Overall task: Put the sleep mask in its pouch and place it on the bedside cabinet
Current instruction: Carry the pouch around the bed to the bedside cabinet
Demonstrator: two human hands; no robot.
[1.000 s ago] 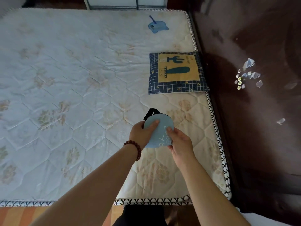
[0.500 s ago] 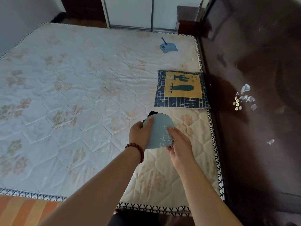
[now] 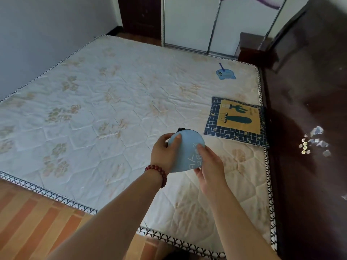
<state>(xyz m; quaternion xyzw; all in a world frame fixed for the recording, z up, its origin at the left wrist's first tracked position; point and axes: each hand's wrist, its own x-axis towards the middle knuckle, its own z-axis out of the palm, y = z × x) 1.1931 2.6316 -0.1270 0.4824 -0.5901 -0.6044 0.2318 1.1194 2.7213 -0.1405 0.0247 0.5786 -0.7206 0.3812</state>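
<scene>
Above the mattress (image 3: 116, 102) I hold a round light-blue pouch (image 3: 187, 149) with white writing in both hands. My left hand (image 3: 162, 153) grips its left edge, thumb on the front. My right hand (image 3: 209, 163) pinches its lower right edge. A black bit of the sleep mask (image 3: 181, 129) sticks out at the pouch's top; the rest of the mask is hidden. A dark brown bedside cabinet (image 3: 251, 46) stands at the bed's far right corner, well beyond my hands.
A blue checked cushion (image 3: 237, 121) with a cactus picture lies right of the pouch. A small blue item (image 3: 225, 73) lies near the bed's far right corner. A dark glossy headboard (image 3: 309, 94) runs along the right. Striped orange floor (image 3: 33, 218) shows at lower left.
My view has tilted up, so the far wall, sliding doors and the cabinet now show. Both hands keep the same hold on the pouch.
</scene>
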